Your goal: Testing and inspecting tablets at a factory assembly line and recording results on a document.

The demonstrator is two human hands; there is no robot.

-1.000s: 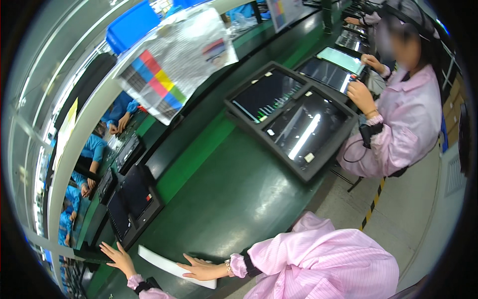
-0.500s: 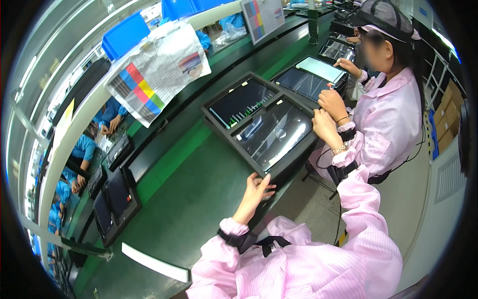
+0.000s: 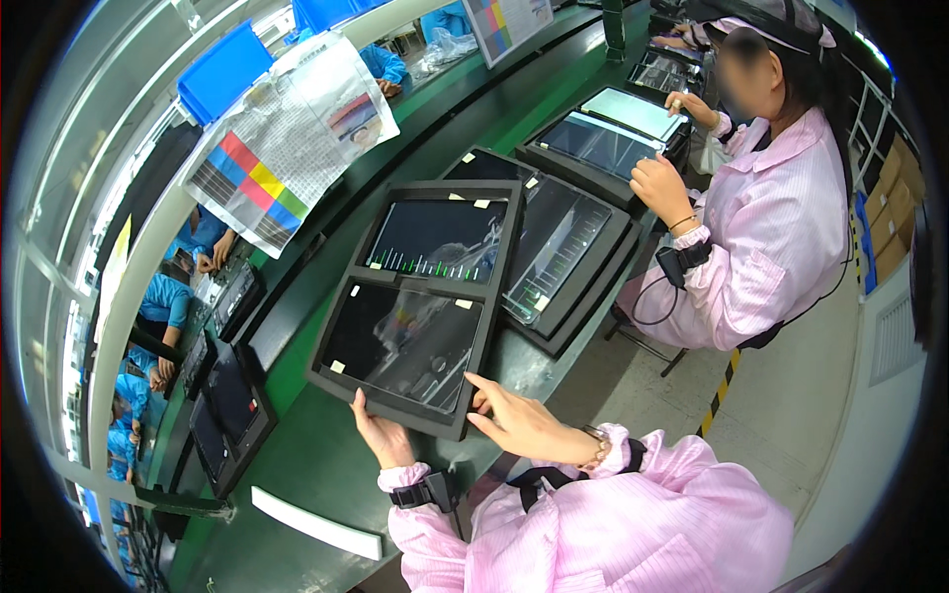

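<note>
The left grip (image 3: 384, 437) clasps a matte black tray (image 3: 400, 407) by its near edge; the right grip (image 3: 522, 423), loosely bent, holds its corner. Carrying two glossy rectangular panels (image 3: 400, 341), it overlaps another tray (image 3: 596, 265) on the green counter (image 3: 297, 455).

Factory: uniformed workers (image 3: 776, 232) along green workbench (image 3: 306, 460).

No lettering legible at this resolution. Hanging sheet (image 3: 311, 133) carries dense small print, too fine to read, beside a block of coloured squares (image 3: 252, 183); a second sheet (image 3: 509, 28) farther along shows a similar block. Small pale tags (image 3: 338, 367) on the dark panels (image 3: 405, 341) in the black tray (image 3: 420, 416): markings, if any, unresolved.
</note>
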